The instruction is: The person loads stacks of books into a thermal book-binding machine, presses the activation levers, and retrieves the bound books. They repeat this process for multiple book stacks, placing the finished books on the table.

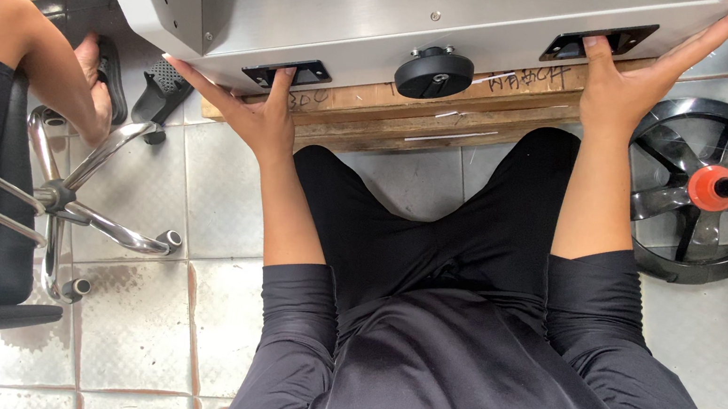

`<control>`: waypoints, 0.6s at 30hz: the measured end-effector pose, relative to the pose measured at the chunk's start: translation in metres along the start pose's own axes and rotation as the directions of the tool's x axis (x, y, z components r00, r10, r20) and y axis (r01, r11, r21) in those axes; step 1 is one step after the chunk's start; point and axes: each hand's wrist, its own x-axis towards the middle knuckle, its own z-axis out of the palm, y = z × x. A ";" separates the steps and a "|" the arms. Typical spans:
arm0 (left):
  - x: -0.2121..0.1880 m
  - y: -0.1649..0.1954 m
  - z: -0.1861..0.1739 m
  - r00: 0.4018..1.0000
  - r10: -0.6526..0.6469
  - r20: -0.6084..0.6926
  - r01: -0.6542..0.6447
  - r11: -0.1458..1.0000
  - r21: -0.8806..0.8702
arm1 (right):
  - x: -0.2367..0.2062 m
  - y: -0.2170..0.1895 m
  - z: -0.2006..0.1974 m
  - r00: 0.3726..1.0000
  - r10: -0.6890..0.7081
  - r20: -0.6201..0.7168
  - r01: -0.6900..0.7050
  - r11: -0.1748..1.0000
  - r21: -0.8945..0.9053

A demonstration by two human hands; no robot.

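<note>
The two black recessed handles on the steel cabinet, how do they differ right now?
The left handle sits lower in view and nearer the cabinet's corner; the right handle sits higher, near the far edge. The left hand has one finger in its handle; the right hand likewise. Both are black rectangular recesses flanking a round black knob.

Grey metal cabinet [430,5], tilted, on wooden pallet [414,117]

The big box [363,5] is brushed sheet metal, smooth with a dull sheen – both recessed handles [287,73] and the round knob [434,73] look like matt black plastic. Underneath sits a rough, unfinished wood pallet [414,117]. Floor tiles [179,302] are pale, slightly glossy and stained. The chair base [90,195] is shiny chrome – the sleeves [298,338] are smooth dark stretch cloth.
</note>
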 end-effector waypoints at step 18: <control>-0.002 -0.002 0.000 0.999 0.037 -0.006 -0.037 0.999 0.008 | -0.005 0.009 -0.001 1.000 0.021 -0.021 -0.021 1.000 0.006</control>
